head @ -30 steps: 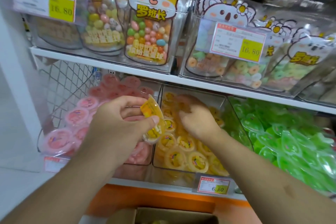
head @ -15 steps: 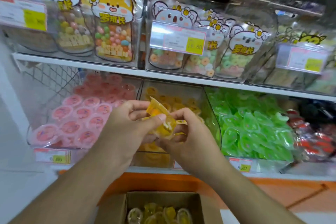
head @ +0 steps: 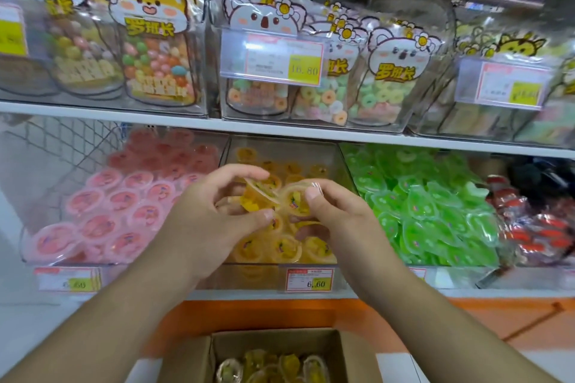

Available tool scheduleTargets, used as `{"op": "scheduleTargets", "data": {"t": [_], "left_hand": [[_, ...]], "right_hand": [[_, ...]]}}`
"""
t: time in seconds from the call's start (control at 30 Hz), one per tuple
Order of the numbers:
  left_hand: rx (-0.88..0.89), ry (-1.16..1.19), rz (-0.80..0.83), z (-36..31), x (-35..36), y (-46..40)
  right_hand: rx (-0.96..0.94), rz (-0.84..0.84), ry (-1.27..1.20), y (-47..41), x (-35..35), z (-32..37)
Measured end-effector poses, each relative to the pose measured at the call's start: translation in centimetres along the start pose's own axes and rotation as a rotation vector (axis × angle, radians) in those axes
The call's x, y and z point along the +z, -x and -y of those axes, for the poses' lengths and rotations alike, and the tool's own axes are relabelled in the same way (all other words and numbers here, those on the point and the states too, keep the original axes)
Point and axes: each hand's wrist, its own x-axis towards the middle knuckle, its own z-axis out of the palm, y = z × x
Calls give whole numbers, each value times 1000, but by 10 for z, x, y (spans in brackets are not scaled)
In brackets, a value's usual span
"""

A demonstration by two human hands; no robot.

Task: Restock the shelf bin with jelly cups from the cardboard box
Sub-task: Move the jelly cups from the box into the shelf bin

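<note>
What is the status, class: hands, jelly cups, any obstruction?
Left hand and right hand each pinch a yellow jelly cup over the middle bin. Cardboard box below holds more. Nothing in the way.

Clear glossy plastic is forming the shelf bin (head: 337, 165) and the jelly cups (head: 281, 247), their film lids shining. Near, the cardboard box (head: 273, 342) is showing matt brown. Far left, wire mesh (head: 65, 146) is looking metallic.

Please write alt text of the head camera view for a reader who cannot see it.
Two hands, left hand and right hand, each hold a yellow jelly cup over the clear middle shelf bin. Below stands an open cardboard box with more cups.
</note>
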Motion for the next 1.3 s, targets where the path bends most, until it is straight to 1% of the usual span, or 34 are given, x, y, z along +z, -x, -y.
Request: {"op": "scheduleTargets", "data": {"t": [0.1, 0.23, 0.3, 0.37, 0.43, 0.5, 0.53, 0.6, 0.67, 0.73, 0.8, 0.93, 1.07, 1.23, 1.27, 1.3], "left_hand": [[1, -58, -8, 4, 3, 0], [6, -134, -59, 8, -1, -3], [21, -201, -85, 9, -4, -4], [40, -221, -103, 11, -7, -6], [44, -219, -102, 14, -9, -10], [41, -242, -101, 16, -10, -16], [49, -253, -105, 17, -11, -20], [92, -282, -128, 19, -15, -28], [134, -365, -165, 23, -20, -36], [159, -477, -185, 28, -25, -40], [164, -559, -173, 35, -29, -43], [119, -582, -154, 48, -33, -44], [137, -604, -148, 52, -34, -45], [132, -591, -144, 53, -35, -46], [131, -589, -143, 53, -35, -46], [132, -587, -142, 53, -35, -46]], "right_hand": [[49, -17, -86, -7, 1, -4], [43, -61, -182, -13, 8, -9], [60, -45, -228, -15, 12, -11], [62, 5, -236, -16, 14, -12], [47, 20, -67, -16, 16, -11], [40, -18, 159, -19, 19, -12], [46, -34, 224, -22, 21, -13], [63, -63, 239, -35, 23, -16], [77, -133, 260, -58, 26, -24], [58, -241, 406, -85, 28, -33], [30, -295, 565, -113, 31, -40], [0, -265, 798, -155, 39, -46], [9, -233, 959, -183, 45, -48], [-167, -211, 1211, -185, 49, -53], [-182, -212, 1210, -182, 49, -53], [-185, -213, 1159, -179, 47, -53]]}}
